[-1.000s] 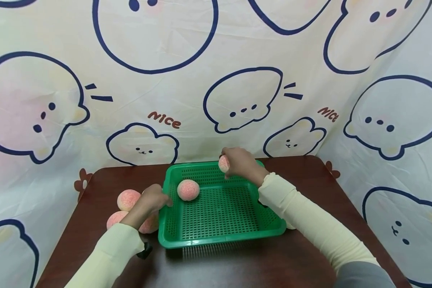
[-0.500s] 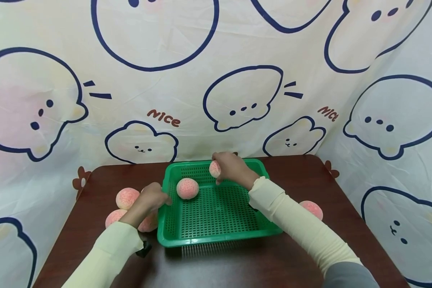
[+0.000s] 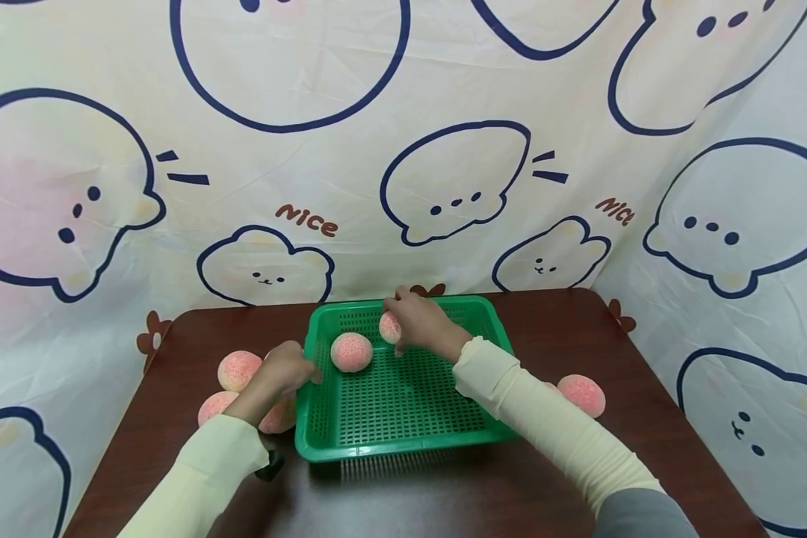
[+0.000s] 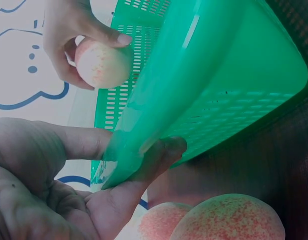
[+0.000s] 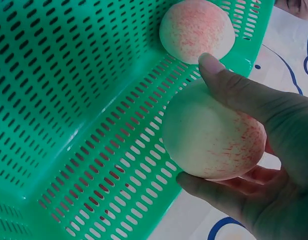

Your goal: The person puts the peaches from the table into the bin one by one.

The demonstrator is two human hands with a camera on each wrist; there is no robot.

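Observation:
A pink-and-cream peach (image 5: 208, 137) is held between the thumb and fingers of my right hand (image 3: 422, 321), above the back part of a green plastic basket (image 3: 403, 450). Another peach (image 3: 351, 352) lies inside the basket at its left side. At the basket's left wall, my left hand (image 3: 287, 371) grips the rim, thumb and fingers on either side of it, as the left wrist view shows. Several peaches (image 3: 239, 370) sit on the table left of the basket, partly hidden by the left hand and forearm.
The basket stands on a dark brown table (image 3: 437, 501). To its right lies a peach (image 3: 581, 396), with part of another showing beside the right sleeve. A patterned cloth (image 3: 363, 187) hangs right behind the table.
My right hand has moved left and slightly down with its peach, nearing the one in the basket. Peaches on the right came into sight from behind the sleeve. The left hand stays on the rim.

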